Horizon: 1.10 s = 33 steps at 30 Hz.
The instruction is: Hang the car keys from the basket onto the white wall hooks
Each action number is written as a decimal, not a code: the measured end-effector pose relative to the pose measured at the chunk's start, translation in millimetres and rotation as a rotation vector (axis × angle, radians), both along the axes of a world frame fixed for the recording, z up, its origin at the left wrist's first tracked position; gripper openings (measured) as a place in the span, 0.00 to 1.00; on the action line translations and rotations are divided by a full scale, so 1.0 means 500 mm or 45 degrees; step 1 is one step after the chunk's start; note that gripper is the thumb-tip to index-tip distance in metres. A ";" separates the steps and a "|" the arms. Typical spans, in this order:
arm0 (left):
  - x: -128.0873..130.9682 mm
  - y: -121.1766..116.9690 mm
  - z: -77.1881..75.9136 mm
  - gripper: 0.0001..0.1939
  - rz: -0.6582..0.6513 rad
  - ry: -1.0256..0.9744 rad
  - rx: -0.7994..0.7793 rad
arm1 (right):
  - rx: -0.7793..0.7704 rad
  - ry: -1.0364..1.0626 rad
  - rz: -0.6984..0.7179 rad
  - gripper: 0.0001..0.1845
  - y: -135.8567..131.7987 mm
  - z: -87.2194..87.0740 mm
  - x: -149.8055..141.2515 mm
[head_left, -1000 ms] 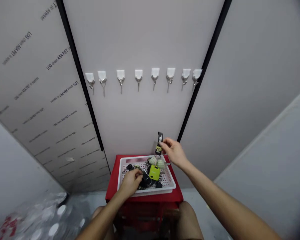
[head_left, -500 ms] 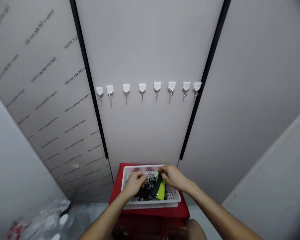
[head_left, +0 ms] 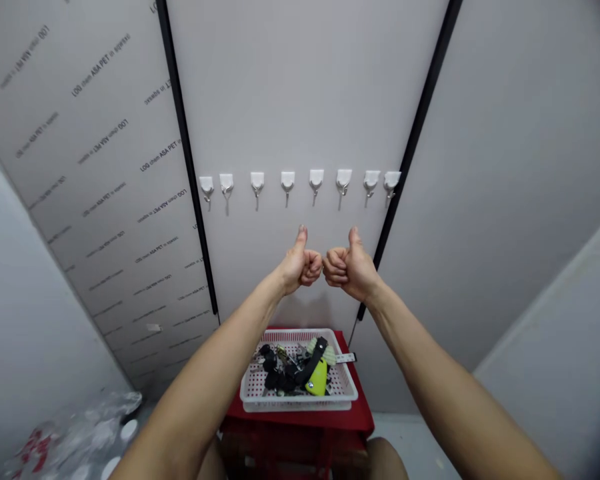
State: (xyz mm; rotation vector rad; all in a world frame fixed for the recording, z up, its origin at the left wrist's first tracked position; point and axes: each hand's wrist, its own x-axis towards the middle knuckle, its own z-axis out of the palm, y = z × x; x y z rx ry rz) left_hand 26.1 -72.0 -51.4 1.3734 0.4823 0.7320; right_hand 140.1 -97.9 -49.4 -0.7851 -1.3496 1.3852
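My left hand (head_left: 301, 263) and my right hand (head_left: 351, 267) are raised in front of the wall, each in a fist with the thumb pointing up. Their knuckles nearly meet, and neither holds anything. Below them a white plastic basket (head_left: 300, 405) contains several keys and key fobs (head_left: 275, 367) in a dark heap. On the right of the heap lie a bright yellow-green key case (head_left: 318, 379) and a black strap (head_left: 312, 365). Beside these are pale green round pieces (head_left: 329, 351), and a white tag (head_left: 346, 358) sticks out over the basket's right rim.
Several white adhesive hooks (head_left: 287, 180) run in a row across the wall above my hands. The basket stands on a red-covered stool (head_left: 360, 407). Plastic-wrapped bottles (head_left: 95, 433) are on the floor at the lower left. Black strips (head_left: 180, 133) edge the wall panel.
The right hand lowered the keys with the black strap into the basket and let go. Both hands then rose out of the basket and closed into thumbs-up fists.
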 end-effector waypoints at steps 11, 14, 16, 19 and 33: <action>-0.020 -0.003 -0.098 0.29 0.248 0.170 0.007 | 0.028 -0.414 -0.223 0.27 0.001 -0.097 -0.011; -0.044 -0.002 -0.197 0.22 0.494 0.377 0.112 | 0.095 -0.817 -0.483 0.22 0.006 -0.181 0.013; -0.060 -0.009 -0.268 0.16 0.639 0.570 0.251 | 0.143 -1.073 -0.600 0.16 0.003 -0.234 0.030; -0.073 -0.034 -0.353 0.10 0.688 0.712 0.328 | 0.327 -1.320 -0.530 0.09 -0.012 -0.293 0.044; -0.059 -0.089 -0.374 0.09 0.419 1.222 0.932 | 0.733 -1.821 -0.132 0.16 -0.047 -0.348 0.033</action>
